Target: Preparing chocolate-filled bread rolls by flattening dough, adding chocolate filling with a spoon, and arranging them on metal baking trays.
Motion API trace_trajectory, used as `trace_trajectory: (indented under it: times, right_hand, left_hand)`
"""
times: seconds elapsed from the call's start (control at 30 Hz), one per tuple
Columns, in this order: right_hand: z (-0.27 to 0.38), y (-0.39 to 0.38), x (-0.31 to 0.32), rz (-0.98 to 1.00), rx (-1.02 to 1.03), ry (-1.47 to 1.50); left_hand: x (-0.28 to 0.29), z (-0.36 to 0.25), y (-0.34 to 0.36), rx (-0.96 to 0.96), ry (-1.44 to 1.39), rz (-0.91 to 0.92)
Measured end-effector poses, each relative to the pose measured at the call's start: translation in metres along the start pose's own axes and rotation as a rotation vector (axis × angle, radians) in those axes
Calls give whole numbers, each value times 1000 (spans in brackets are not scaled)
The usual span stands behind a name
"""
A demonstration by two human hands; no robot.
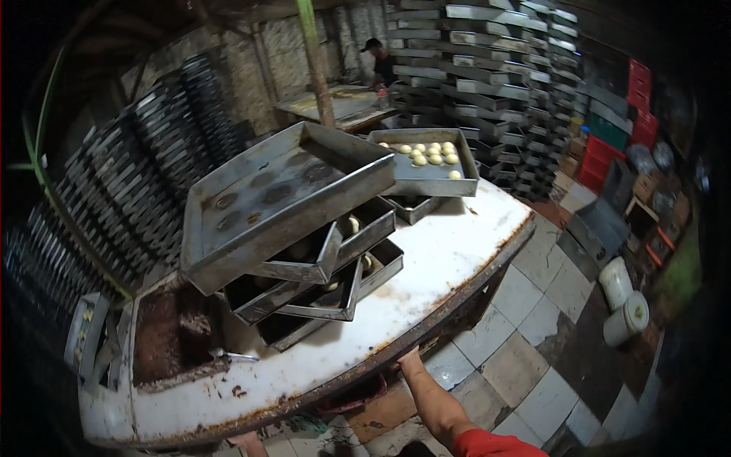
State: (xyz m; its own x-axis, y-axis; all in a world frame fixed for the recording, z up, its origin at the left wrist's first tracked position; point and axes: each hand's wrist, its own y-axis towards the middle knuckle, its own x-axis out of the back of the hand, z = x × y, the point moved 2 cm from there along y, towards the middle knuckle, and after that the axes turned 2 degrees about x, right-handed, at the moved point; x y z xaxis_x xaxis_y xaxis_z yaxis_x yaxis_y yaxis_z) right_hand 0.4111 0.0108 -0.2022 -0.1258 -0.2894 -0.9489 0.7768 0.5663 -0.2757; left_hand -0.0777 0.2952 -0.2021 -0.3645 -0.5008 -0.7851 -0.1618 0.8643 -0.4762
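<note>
At the front edge of the white tabletop (304, 373), my right hand (410, 358) touches the rusty rim, its fingers hidden under it. My left hand (248, 440) shows only in part at the lower edge, below the table's front, with its fingers out of sight. On the table stands a crosswise stack of metal trays; the top tray (282, 183) holds no dough and has dark round marks. Pale dough balls show in the trays under it. Behind, another tray (419, 171) carries several round dough balls (434, 154).
A dark brown mass (171, 335) fills a recess at the table's left, with a metal utensil (234, 356) beside it. Tall tray stacks (487, 76) rise at the back. White buckets (626, 320) and red crates (598, 164) stand right. A person (379, 61) is at a far table.
</note>
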Motion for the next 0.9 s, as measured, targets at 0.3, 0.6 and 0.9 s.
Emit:
trace_trajectory:
  times: [0.3, 0.6, 0.9]
  right_hand:
    - [45, -53, 12, -180, -457, -935]
    - [189, -92, -235, 266, 726, -1436]
    - [348, 154, -472, 535, 1071, -2036]
  left_hand:
    - [11, 15, -120, -100, 338, -603]
    - [-307, 123, -405, -1651, 889, 523]
    - [-480, 256, -489, -1522, 1757, 1046]
